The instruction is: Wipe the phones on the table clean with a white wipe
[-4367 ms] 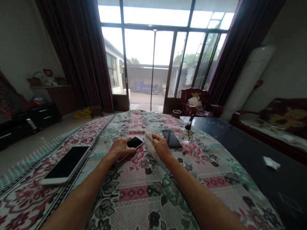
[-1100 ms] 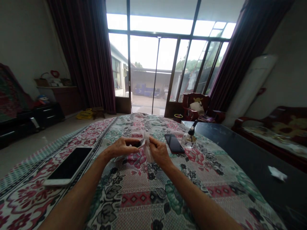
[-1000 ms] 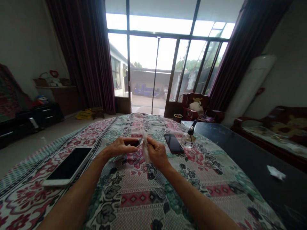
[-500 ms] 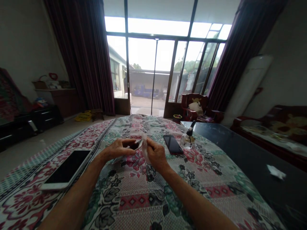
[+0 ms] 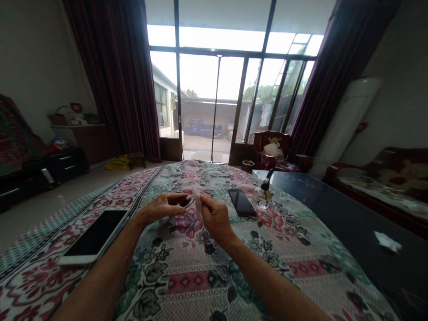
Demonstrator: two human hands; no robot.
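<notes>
My left hand (image 5: 165, 208) is closed, thumb and fingers gripping a small thin object with a pale rim (image 5: 189, 202); its kind is hard to make out. A crumpled white tissue (image 5: 198, 203) is pinched in my right hand (image 5: 216, 218) and pressed against that object's edge. Both hands are over the flowered tablecloth (image 5: 190, 258). To the right of my right hand lies a dark smartphone (image 5: 242, 203), with a clear glass bottle (image 5: 261, 198) beside it that has a black brush-like top. A larger white-framed tablet or phone (image 5: 95, 236) lies left of my left forearm.
At right a dark glossy tabletop (image 5: 337, 223) carries a crumpled white paper (image 5: 388, 241). Beyond the table are glass doors (image 5: 214, 107), a wooden chair (image 5: 272, 149) and a yellow bag (image 5: 117, 162) on the floor.
My hands have shifted slightly to the left. The tissue has moved a little against the rimmed object, which now shows less of its dark face. Both hands keep their hold.
</notes>
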